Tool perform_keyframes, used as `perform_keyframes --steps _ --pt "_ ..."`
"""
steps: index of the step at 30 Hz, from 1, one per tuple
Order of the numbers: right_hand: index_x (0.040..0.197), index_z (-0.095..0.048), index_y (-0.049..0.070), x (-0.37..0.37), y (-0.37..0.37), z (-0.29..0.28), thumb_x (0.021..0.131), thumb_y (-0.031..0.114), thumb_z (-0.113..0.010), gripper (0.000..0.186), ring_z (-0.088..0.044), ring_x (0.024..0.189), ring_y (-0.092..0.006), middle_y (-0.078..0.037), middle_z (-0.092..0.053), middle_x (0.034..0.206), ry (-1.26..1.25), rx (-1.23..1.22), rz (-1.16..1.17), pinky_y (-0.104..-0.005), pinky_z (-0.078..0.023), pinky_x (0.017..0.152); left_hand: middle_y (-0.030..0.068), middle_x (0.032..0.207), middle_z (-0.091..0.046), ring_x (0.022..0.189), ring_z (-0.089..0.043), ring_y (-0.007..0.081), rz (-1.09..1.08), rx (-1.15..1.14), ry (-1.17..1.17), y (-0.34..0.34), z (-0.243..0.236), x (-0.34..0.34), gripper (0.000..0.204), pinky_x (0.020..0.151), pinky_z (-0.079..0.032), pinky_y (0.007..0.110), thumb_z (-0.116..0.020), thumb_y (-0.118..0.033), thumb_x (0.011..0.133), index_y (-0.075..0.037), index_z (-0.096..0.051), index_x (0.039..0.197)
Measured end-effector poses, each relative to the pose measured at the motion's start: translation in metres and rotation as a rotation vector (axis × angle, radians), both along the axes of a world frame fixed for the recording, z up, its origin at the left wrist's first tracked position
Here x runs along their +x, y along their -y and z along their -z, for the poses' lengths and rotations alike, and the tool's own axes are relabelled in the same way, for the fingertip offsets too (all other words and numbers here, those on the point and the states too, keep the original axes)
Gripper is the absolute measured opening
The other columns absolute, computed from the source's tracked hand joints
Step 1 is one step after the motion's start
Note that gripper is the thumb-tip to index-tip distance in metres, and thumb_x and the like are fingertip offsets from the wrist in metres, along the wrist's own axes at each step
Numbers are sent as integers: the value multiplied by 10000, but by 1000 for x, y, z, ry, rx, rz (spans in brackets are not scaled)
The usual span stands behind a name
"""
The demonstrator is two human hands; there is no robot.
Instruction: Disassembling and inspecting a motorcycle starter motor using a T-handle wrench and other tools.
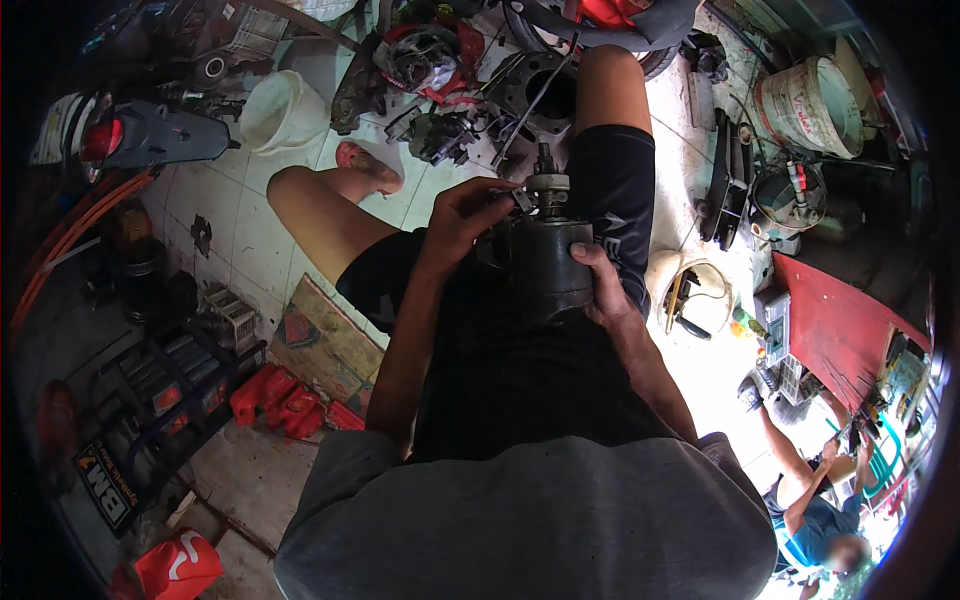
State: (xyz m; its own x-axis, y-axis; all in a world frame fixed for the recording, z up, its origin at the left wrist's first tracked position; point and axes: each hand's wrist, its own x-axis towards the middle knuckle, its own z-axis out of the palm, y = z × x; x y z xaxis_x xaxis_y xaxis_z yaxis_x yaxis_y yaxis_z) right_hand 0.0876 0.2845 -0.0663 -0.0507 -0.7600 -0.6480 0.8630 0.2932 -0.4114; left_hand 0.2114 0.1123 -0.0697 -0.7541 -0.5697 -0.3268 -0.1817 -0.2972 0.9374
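A black cylindrical motor (550,268) stands upright in front of my torso, between my thighs. Its metal shaft and pale collar (548,185) point up and away from me. My right hand (603,280) grips the motor's right side, the thumb laid across the casing near its top rim. Beside the collar, the fingers of my left hand (470,222) pinch a small dark metal piece (522,199). Whether that piece is joined to the motor, I cannot tell. The motor's lower end merges with my dark clothing.
Greasy engine parts (435,135) and a large metal housing (540,90) lie ahead on the tiles. A white bucket (285,112) stands far left, a round tub (690,295) to my right. A red case (285,400) lies near left. Another person (820,500) works at lower right.
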Motion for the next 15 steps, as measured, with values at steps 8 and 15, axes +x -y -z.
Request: perform_keyframes --steps 8,15 --pt "1177 -464 2 2 0 2 743 392 -579 595 -599 873 -226 -151 -582 1036 14 -6 4 -341 -508 745 -26 782 -588 677 -466 21 -21 9 13 -1 5 1 234 581 -340 161 -617 -119 827 -39 -608 1047" --pt "1187 -458 8 1 1 0 739 398 -584 607 -595 881 -230 -145 -583 1036 15 26 6 -347 -502 747 9 852 -611 749 -538 61 41 9 -34 -2 -11 -2 273 665 -414 183 -637 -68 796 -17 -590 1061"
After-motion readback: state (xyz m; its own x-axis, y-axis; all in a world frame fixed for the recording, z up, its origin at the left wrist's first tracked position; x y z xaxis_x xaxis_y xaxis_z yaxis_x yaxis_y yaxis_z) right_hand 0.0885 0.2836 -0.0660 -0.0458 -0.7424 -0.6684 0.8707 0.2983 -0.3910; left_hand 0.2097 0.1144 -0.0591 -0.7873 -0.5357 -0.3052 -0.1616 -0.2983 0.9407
